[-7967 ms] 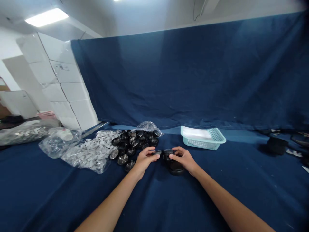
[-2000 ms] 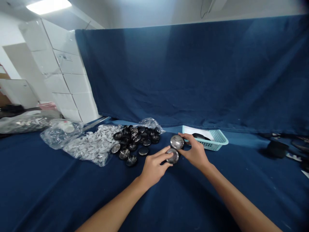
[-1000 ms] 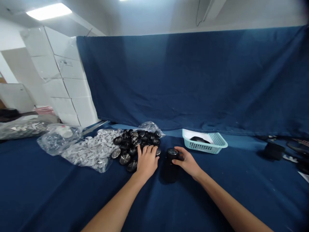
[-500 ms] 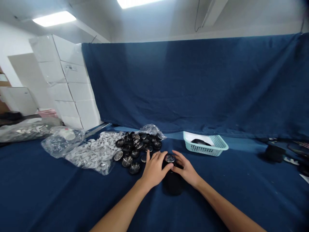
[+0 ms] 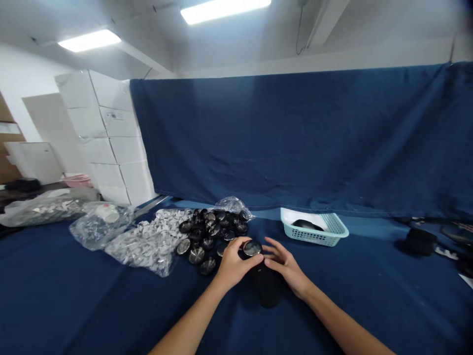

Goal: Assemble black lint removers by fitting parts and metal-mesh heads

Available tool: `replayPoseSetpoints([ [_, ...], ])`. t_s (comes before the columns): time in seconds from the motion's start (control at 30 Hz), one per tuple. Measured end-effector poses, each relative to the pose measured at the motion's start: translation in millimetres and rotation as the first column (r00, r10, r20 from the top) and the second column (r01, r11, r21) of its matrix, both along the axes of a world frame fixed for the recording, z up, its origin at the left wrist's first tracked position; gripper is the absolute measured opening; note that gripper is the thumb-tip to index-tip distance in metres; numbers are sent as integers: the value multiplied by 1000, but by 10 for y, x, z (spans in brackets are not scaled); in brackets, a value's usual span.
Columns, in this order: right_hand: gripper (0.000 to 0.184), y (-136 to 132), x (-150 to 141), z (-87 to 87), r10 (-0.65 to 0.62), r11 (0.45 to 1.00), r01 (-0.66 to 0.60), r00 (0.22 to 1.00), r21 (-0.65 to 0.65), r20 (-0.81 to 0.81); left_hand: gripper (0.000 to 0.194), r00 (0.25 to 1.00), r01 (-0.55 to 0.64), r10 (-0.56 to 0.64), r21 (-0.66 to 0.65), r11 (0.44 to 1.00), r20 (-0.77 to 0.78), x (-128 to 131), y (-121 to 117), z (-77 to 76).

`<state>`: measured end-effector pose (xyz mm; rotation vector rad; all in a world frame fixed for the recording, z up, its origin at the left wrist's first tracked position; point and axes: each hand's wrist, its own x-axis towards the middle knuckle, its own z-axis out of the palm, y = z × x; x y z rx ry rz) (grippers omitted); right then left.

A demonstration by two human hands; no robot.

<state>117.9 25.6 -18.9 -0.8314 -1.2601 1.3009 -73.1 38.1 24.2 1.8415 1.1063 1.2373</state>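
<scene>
A black oblong body lies on the blue cloth in front of me. My left hand curls round its far end and pinches a round silver-faced disc on top of it. My right hand rests against the body's right side, fingers partly bent on it. Just left of my hands is a pile of several black and silver round parts.
A clear bag of small white pieces and more plastic bags lie to the left. A pale green basket with a dark piece inside stands at the back right. Dark items sit far right. White boxes are stacked behind.
My left hand went to the pile, then came back with a disc onto the black body's end. The right hand stayed on the body. The view has tilted upward.
</scene>
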Motion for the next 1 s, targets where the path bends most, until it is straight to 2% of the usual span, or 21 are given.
replayPoseSetpoints([
  [0.07, 57, 34, 26, -16, -43, 998, 40, 998, -50, -52, 43, 950, 58, 0, -174, 983, 312, -41, 48, 10],
  [0.1, 54, 54, 32, -31, -67, 996, 63, 996, -64, -59, 43, 883, 119, 24, -272, 955, 469, -71, 75, 14],
  [0.17, 50, 88, 27, -62, -107, 992, 104, 993, -71, -41, 40, 689, 292, 108, -411, 864, 716, -144, 128, 22],
  [0.2, 49, 100, 17, -75, -123, 991, 121, 992, -65, -22, 37, 586, 378, 157, -439, 815, 795, -184, 149, 26],
  [0.27, 46, 115, 1, -88, -173, 984, 174, 985, -43, 28, 32, 409, 503, 241, -438, 746, 880, -258, 175, 30],
  [0.3, 45, 121, 3, -85, -216, 976, 218, 975, -26, 61, 29, 339, 532, 271, -422, 735, 901, -288, 181, 29],
  [0.37, 41, 139, 52, -53, -342, 939, 342, 930, 27, 133, 26, 242, 556, 304, -389, 735, 921, -332, 181, 25],
  [0.4, 40, 156, 106, -21, -427, 904, 422, 889, 64, 168, 27, 215, 573, 306, -373, 730, 927, -346, 178, 22],
  [0.47, 41, 211, 280, 76, -607, 795, 586, 764, 159, 219, 35, 185, 627, 298, -346, 698, 936, -360, 170, 15],
  [0.53, 43, 307, 526, 210, -735, 678, 689, 621, 256, 274, 45, 174, 686, 289, -327, 651, 941, -364, 163, 6],
  [0.57, 43, 373, 664, 285, -769, 637, 712, 559, 297, 309, 48, 171, 705, 285, -320, 633, 943, -363, 161, 0],
  [0.6, 43, 450, 802, 359, -778, 624, 708, 519, 331, 354, 50, 169, 718, 280, -313, 621, 945, -363, 160, -8],
  [0.63, 42, 538, 936, 430, -766, 635, 685, 497, 358, 407, 52, 168, 728, 270, -304, 614, 948, -362, 161, -17],
  [0.67, 40, 633, 1059, 494, -733, 669, 645, 491, 370, 471, 52, 166, 736, 257, -293, 610, 952, -362, 164, -28],
  [0.77, 22, 909, 1338, 612, -555, 821, 468, 525, 326, 645, 52, 168, 747, 206, -261, 612, 964, -373, 186, -68],
  [0.83, 17, 1048, 1440, 627, -455, 884, 368, 540, 288, 708, 51, 174, 742, 184, -251, 622, 968, -388, 205, -95],
  [0.9, 21, 1140, 1483, 610, -443, 892, 341, 523, 297, 728, 49, 180, 736, 180, -254, 628, 967, -405, 222, -114],
  [0.93, 23, 1174, 1487, 595, -470, 877, 356, 505, 322, 724, 48, 183, 733, 181, -257, 630, 966, -413, 228, -119],
  [1.0, 19, 1230, 1468, 559, -602, 789, 448, 427, 420, 675, 47, 195, 727, 185, -269, 632, 963, -424, 234, -122],
])
